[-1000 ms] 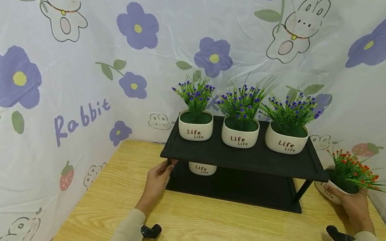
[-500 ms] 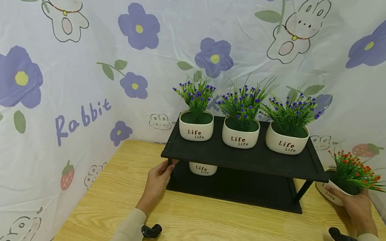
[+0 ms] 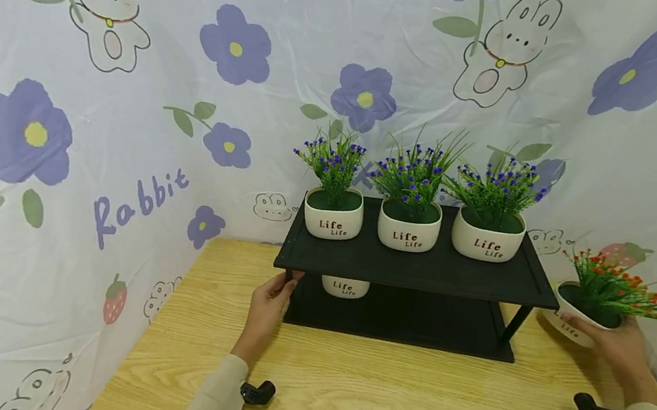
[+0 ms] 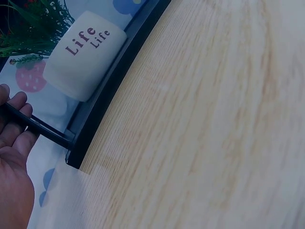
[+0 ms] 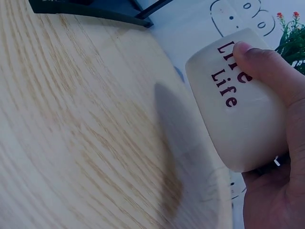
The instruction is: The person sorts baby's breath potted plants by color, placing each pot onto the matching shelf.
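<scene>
My right hand (image 3: 621, 351) holds a white pot (image 5: 228, 129) of red artificial flowers (image 3: 614, 277), thumb across its "Life" lettering. The pot tilts, and its shadow lies apart from it on the tabletop in the right wrist view. At the left end of a black two-tier shelf (image 3: 419, 270), my left hand (image 3: 269, 301) grips the thin front post (image 4: 45, 131). Three white pots with purple flowers, left (image 3: 332, 225), middle (image 3: 407, 236) and right (image 3: 485, 245), stand along the upper tier. Another white pot (image 4: 83, 59) sits at the lower tier's left, its upper part hidden in the head view.
The shelf stands on a wood-grain table (image 3: 342, 387). Behind it and along both sides hangs a white cloth (image 3: 161, 107) printed with rabbits and purple flowers. The shelf's right front post (image 3: 515, 324) is between the lower tier and the held pot.
My right hand has shifted a little to the right, carrying the red-flowered pot with it, and the pot's tilt has changed slightly. My left hand stays on the shelf post.
</scene>
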The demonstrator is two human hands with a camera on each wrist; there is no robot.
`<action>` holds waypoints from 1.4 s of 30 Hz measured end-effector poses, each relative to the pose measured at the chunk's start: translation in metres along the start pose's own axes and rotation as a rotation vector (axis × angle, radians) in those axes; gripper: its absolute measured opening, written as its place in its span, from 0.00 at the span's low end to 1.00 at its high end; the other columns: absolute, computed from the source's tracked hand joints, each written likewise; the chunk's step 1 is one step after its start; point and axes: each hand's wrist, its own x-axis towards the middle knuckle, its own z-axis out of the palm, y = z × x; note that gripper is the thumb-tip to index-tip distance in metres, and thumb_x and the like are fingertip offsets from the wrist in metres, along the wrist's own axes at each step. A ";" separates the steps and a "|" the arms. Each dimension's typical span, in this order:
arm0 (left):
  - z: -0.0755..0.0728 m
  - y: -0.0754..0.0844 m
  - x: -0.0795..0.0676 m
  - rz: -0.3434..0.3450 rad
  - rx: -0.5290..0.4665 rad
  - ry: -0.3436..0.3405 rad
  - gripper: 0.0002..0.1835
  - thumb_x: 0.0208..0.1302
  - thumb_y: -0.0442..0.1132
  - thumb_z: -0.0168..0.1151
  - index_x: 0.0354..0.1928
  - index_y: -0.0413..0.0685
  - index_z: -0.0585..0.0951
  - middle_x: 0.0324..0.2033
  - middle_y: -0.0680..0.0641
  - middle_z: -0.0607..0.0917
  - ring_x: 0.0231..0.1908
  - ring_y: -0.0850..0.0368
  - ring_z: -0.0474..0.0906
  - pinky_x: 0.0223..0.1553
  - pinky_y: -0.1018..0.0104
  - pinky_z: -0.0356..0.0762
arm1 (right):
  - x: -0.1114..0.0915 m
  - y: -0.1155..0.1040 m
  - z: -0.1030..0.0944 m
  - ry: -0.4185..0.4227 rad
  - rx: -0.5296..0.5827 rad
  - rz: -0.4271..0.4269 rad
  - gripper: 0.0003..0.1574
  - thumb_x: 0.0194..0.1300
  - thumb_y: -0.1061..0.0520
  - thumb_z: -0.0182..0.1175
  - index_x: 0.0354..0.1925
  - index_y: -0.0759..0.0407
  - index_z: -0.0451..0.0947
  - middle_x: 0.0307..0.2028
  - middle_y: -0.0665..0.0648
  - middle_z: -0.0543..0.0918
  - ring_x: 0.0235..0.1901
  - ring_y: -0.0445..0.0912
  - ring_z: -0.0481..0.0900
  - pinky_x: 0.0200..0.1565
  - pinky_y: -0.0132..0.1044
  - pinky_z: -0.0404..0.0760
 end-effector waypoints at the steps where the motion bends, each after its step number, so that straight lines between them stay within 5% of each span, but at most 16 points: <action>1: 0.000 0.000 0.000 0.001 0.000 0.001 0.15 0.72 0.48 0.57 0.57 0.65 0.81 0.31 0.27 0.78 0.17 0.58 0.64 0.20 0.70 0.65 | -0.001 -0.001 -0.001 0.002 -0.015 -0.004 0.73 0.63 0.33 0.62 0.74 0.48 0.15 0.75 0.71 0.28 0.70 0.78 0.35 0.61 0.78 0.49; 9: -0.001 0.014 -0.004 -0.028 -0.005 -0.004 0.15 0.73 0.42 0.56 0.59 0.57 0.81 0.29 0.28 0.78 0.19 0.51 0.67 0.21 0.70 0.67 | -0.011 -0.011 -0.007 -0.018 -0.063 -0.007 0.73 0.64 0.33 0.59 0.73 0.53 0.14 0.74 0.73 0.24 0.69 0.80 0.33 0.58 0.79 0.50; 12: -0.002 0.026 -0.007 -0.034 0.007 -0.013 0.16 0.73 0.40 0.56 0.60 0.52 0.80 0.39 0.35 0.85 0.27 0.45 0.74 0.28 0.72 0.71 | -0.014 -0.016 -0.008 -0.012 -0.101 0.008 0.74 0.64 0.31 0.59 0.74 0.59 0.15 0.73 0.76 0.25 0.68 0.81 0.35 0.57 0.80 0.52; 15: -0.003 0.031 -0.008 -0.036 0.019 -0.015 0.17 0.73 0.40 0.56 0.60 0.49 0.80 0.50 0.41 0.85 0.35 0.54 0.79 0.37 0.73 0.74 | -0.019 -0.019 -0.009 -0.007 -0.124 0.010 0.74 0.64 0.32 0.59 0.74 0.61 0.17 0.72 0.79 0.27 0.67 0.82 0.36 0.56 0.80 0.54; 20: -0.002 0.016 -0.004 -0.031 -0.007 -0.013 0.16 0.73 0.42 0.56 0.60 0.53 0.80 0.32 0.28 0.79 0.19 0.67 0.69 0.22 0.73 0.69 | -0.028 -0.023 -0.007 0.024 -0.110 -0.060 0.71 0.64 0.35 0.62 0.75 0.52 0.19 0.74 0.76 0.30 0.68 0.81 0.37 0.56 0.80 0.52; 22: -0.001 0.008 -0.002 -0.027 -0.010 -0.012 0.16 0.73 0.44 0.56 0.59 0.56 0.80 0.26 0.26 0.73 0.14 0.63 0.62 0.17 0.70 0.63 | -0.031 -0.024 -0.007 0.039 -0.087 -0.102 0.70 0.64 0.38 0.63 0.76 0.45 0.19 0.75 0.72 0.30 0.69 0.81 0.36 0.56 0.80 0.50; 26: -0.001 0.001 0.000 -0.015 0.012 -0.001 0.17 0.72 0.47 0.56 0.60 0.59 0.80 0.30 0.30 0.78 0.17 0.54 0.65 0.20 0.69 0.66 | -0.040 -0.028 -0.007 0.037 -0.086 -0.125 0.69 0.64 0.39 0.64 0.75 0.43 0.18 0.75 0.71 0.29 0.69 0.81 0.35 0.55 0.81 0.49; 29: -0.001 0.003 -0.001 -0.009 0.011 0.005 0.16 0.72 0.46 0.56 0.59 0.60 0.80 0.43 0.36 0.85 0.29 0.46 0.76 0.29 0.75 0.72 | -0.047 -0.032 -0.008 0.015 -0.116 -0.105 0.70 0.65 0.38 0.62 0.75 0.51 0.17 0.74 0.75 0.26 0.68 0.82 0.34 0.53 0.81 0.51; 34: -0.002 0.022 -0.004 -0.017 0.003 -0.011 0.17 0.73 0.41 0.56 0.60 0.54 0.80 0.55 0.43 0.84 0.48 0.35 0.78 0.43 0.76 0.74 | -0.059 -0.038 -0.010 0.014 -0.145 -0.094 0.70 0.66 0.37 0.61 0.75 0.57 0.17 0.73 0.78 0.27 0.67 0.83 0.36 0.52 0.80 0.53; 39: -0.004 0.036 -0.007 -0.056 0.026 -0.028 0.17 0.73 0.41 0.56 0.61 0.53 0.79 0.50 0.36 0.84 0.44 0.35 0.78 0.40 0.73 0.74 | -0.071 -0.043 -0.011 -0.013 -0.207 -0.035 0.72 0.66 0.34 0.58 0.73 0.68 0.19 0.69 0.84 0.27 0.65 0.85 0.40 0.46 0.78 0.59; 42: -0.004 0.039 -0.007 -0.055 0.027 -0.024 0.17 0.73 0.40 0.56 0.61 0.52 0.79 0.46 0.34 0.84 0.39 0.37 0.78 0.36 0.73 0.74 | -0.078 -0.048 -0.010 -0.005 -0.195 -0.081 0.71 0.66 0.37 0.60 0.74 0.64 0.18 0.71 0.81 0.25 0.65 0.85 0.40 0.47 0.78 0.58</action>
